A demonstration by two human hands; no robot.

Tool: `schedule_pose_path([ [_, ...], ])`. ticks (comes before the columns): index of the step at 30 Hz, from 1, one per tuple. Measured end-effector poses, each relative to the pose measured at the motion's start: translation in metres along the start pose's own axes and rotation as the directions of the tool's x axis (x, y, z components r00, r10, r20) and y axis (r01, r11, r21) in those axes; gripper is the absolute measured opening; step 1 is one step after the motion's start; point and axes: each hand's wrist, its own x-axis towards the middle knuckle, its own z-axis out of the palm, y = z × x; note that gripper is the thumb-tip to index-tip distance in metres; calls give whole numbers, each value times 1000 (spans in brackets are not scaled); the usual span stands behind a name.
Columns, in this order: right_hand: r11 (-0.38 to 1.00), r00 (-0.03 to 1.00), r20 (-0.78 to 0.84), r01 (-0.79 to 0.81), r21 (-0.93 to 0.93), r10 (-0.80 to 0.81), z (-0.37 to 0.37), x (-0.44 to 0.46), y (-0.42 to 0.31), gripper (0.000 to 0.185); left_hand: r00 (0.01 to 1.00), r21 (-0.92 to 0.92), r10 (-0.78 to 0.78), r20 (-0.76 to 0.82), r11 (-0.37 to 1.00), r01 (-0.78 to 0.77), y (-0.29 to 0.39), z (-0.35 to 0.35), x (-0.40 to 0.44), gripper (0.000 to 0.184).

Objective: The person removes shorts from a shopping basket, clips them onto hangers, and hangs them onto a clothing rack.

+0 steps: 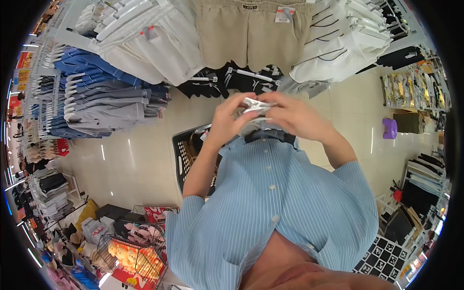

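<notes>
L hand (228, 118) & R hand (296, 116) are pinching whitish obj (256, 105) btwn them; beige shorts (249, 36) are hanging beyond

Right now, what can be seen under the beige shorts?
Below the shorts, black clothes with white hangers are visible. The shorts cover whatever is directly behind them. The left hand and right hand, holding a pale item, hide what is behind them.

Beige shorts (232, 36) are matt cloth, the floor (145, 169) glossy.
</notes>
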Motion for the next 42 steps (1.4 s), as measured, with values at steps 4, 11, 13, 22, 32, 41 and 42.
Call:
schedule_pose_path([
  [4,994,991,-85,-106,-15,104,-6,-10,3,15,999,-39,-53,-4,998,53,4,4,4,35],
  [11,980,991,-120,-74,-184,52,-15,-18,6,14,977,-76,-110,-184,992,98,-1,13,2,29],
  [13,977,988,-141,-89,-193,62,-16,-20,9,13,986,-66,-95,-136,994,86,4,11,0,29],
  [22,954,998,-39,-54,-296,45,-19,-18,-1,10,992,214,125,8,969,-124,18,19,5,33],
  [32,965,941,-223,-261,-7,253,7,-11,8,34,974,125,-49,219,992,22,32,9,33,33],
  [41,878,770,-428,-448,166,474,13,-3,16,31,975,265,218,37,939,-220,37,1,47,52],
  [42,877,737,-479,-432,211,478,11,-4,19,31,950,300,306,-60,913,-275,39,2,43,56],
])
